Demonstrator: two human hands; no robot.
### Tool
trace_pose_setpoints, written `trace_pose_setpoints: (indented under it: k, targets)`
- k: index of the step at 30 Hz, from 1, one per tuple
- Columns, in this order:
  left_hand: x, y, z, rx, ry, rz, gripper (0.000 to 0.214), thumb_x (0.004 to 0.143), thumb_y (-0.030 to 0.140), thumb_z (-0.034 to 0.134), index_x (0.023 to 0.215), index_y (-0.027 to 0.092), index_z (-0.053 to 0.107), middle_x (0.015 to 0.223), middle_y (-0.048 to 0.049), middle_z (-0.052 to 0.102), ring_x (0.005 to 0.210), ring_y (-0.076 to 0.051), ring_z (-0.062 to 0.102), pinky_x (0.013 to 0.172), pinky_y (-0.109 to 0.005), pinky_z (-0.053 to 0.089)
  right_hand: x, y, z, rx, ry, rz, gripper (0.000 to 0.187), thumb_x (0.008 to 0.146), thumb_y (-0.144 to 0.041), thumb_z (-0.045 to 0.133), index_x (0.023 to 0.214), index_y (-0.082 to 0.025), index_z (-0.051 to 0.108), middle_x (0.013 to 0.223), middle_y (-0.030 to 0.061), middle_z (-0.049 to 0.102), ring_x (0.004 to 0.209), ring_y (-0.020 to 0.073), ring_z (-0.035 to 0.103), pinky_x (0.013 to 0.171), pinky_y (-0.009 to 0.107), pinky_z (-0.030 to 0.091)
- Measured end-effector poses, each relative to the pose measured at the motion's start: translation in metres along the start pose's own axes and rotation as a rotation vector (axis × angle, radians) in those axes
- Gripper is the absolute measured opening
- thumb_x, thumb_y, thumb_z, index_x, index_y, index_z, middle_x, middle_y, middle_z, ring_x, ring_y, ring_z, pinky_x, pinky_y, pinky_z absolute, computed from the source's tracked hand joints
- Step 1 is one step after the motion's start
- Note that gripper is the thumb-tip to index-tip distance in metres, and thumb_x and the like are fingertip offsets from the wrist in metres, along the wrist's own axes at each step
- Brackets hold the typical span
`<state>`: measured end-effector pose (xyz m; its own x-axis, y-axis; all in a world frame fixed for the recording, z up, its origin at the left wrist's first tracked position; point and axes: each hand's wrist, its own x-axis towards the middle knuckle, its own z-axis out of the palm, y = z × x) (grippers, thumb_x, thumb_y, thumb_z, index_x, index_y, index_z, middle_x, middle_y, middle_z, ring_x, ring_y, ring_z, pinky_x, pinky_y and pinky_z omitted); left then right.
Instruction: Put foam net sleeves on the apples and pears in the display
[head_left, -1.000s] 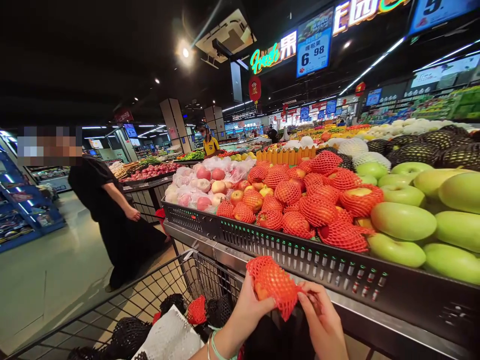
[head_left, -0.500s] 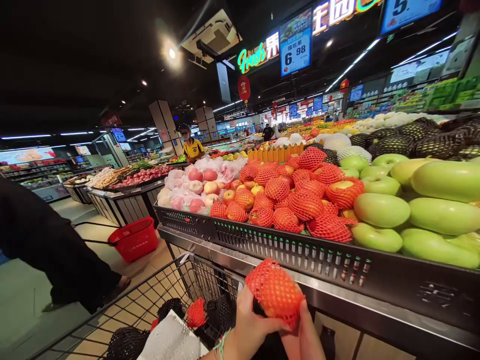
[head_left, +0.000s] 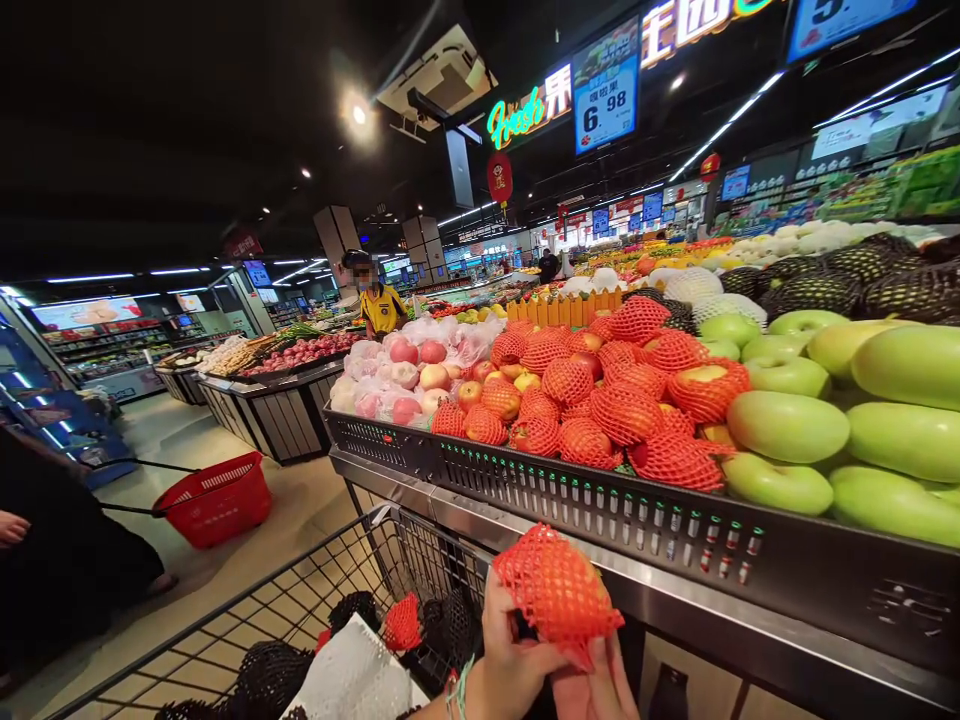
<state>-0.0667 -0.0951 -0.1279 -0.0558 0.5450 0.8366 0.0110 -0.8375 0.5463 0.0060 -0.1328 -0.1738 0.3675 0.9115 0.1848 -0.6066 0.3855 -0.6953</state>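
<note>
Both my hands hold one fruit wrapped in orange foam netting [head_left: 556, 592] at the bottom of the view, in front of the display's metal edge. My left hand [head_left: 504, 650] grips it from the left with fingers curled round it. My right hand [head_left: 596, 685] supports it from beneath, mostly cut off by the frame. Below and to the left is a wire shopping cart [head_left: 300, 590] holding black netted fruit [head_left: 270, 670], a small orange netted fruit [head_left: 403, 622] and a white foam sleeve [head_left: 352, 675].
A fruit display stand [head_left: 600, 500] runs across the right with orange-netted apples [head_left: 615, 400], green apples [head_left: 825, 430] and pink bagged fruit [head_left: 405, 370]. A red basket [head_left: 217, 498] sits on the floor. A person in black [head_left: 52, 570] is at left; a worker in yellow [head_left: 381, 305] stands behind.
My right hand moved from the fruit's side to beneath it. The person in black walked left out to the frame edge, uncovering the red basket.
</note>
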Motion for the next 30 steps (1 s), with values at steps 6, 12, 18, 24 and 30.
trace_pose_setpoints:
  k: [6,12,18,24,30]
  targets:
    - [0.013,0.008,-0.010,0.159,-0.328,0.292,0.056,0.085,0.055,0.059,0.131,0.025,0.047,0.109,-0.0130,0.065,0.100,-0.028,0.065,0.085,-0.039,0.053,-0.002,-0.025,-0.001,-0.014,0.029,0.064,0.053,0.085,-0.061,0.054,0.126,-0.029,0.062,0.105,0.0082,0.074,0.102,0.0311,0.068,0.085,0.051,0.057]
    - [0.023,0.023,-0.007,-0.008,-0.145,0.273,0.024,0.093,0.040,0.045,0.111,0.028,0.057,0.085,-0.0026,0.058,0.082,-0.019,0.056,0.082,-0.035,0.046,0.013,-0.052,-0.002,-0.080,0.233,-0.014,0.062,0.092,-0.057,0.045,0.145,-0.027,0.038,0.132,0.0102,0.060,0.121,0.0274,0.057,0.098,0.049,0.049]
    - [0.032,0.036,0.003,-0.542,-0.198,-0.607,0.112,0.059,0.066,0.078,0.147,0.036,0.016,0.147,-0.0119,0.032,0.132,-0.030,0.039,0.107,-0.043,0.035,0.014,-0.061,-0.007,-0.384,0.058,-0.071,0.094,0.078,-0.059,0.064,0.153,-0.024,0.018,0.156,0.0116,0.030,0.138,0.0322,0.038,0.105,0.044,0.043]
    - [0.030,0.040,0.011,-0.852,-0.276,-0.950,0.141,0.049,0.038,0.095,0.150,0.023,-0.002,0.128,-0.0200,0.058,0.110,-0.031,0.062,0.098,-0.045,0.043,0.002,-0.055,0.005,-0.582,-0.016,-0.114,0.077,0.092,-0.060,0.043,0.154,-0.022,0.015,0.159,0.0105,0.023,0.141,0.0293,0.033,0.110,0.041,0.038]
    - [0.023,0.027,0.014,-0.851,-0.111,-1.020,0.081,0.071,0.044,0.080,0.139,0.022,0.041,0.115,-0.0106,0.066,0.110,-0.025,0.062,0.099,-0.037,0.043,0.004,-0.061,0.016,-0.765,0.023,-0.262,0.055,0.094,-0.050,0.046,0.144,-0.029,0.042,0.154,0.0047,0.033,0.144,0.0294,0.025,0.119,0.050,0.013]
